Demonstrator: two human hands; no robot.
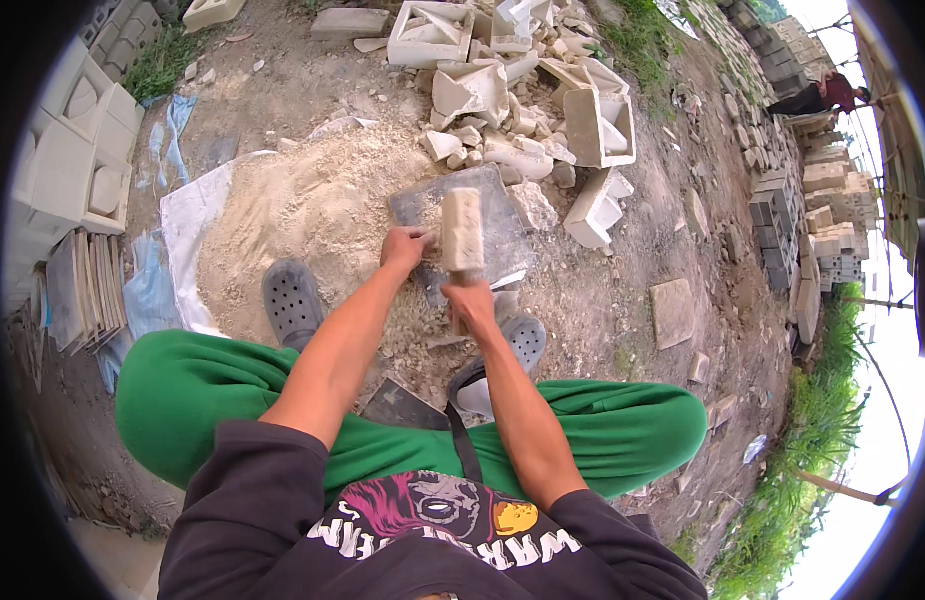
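Mallet (463,225), pale and block-headed, stands out at the centre of the frame, its head above a dark slab. Nearest you, below centre, your knees in green trousers (213,390) are spread wide, probably to leave your arms a clear way between them. Your grey clogs (293,300) are set apart just beyond, which likely steadies your squat. Your right hand (470,302) has its fingers wrapped round the mallet's handle close under the head, a grip that seems chosen for control. Your left hand (407,248) is just left of it, fingers curled inward over the slab (508,222); whether they pinch anything, you cannot tell from this view. The slab lies flat on the ground, presumably as a firm backing. Left of centre, crumbly pale powder (293,205) is heaped on a white sheet (190,245), which probably keeps it off the soil. Farther off, at top centre, broken blocks (473,92) lie in a loose pile, seemingly within a forward reach.
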